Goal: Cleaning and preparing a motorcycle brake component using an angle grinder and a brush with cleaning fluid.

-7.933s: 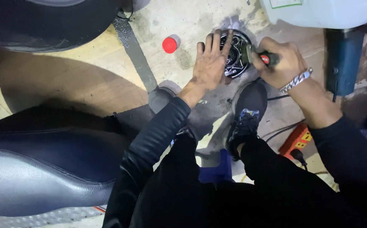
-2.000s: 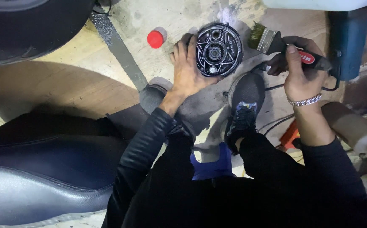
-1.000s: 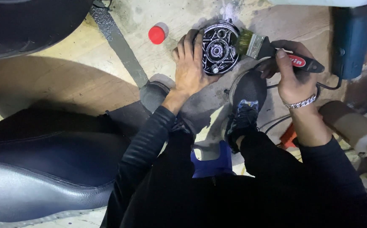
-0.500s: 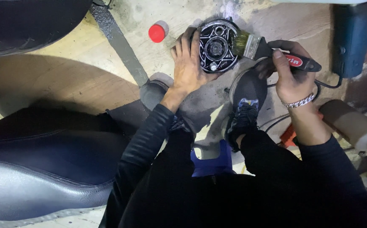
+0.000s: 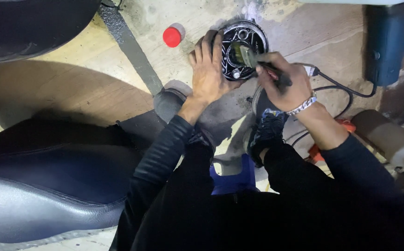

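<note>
Stained concrete floor, upper centre of the frame: a round black metal hub lies flat. Left hand presses its left rim, fingers spread. Right hand, grip closed around a paintbrush, bristles inside the hub. Red cap lies upper left.

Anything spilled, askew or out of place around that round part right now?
A loose red round cap lies on the stained concrete floor, left of the round black metal drum part. A black cable trails beside the right hand. Nothing looks damaged.
</note>
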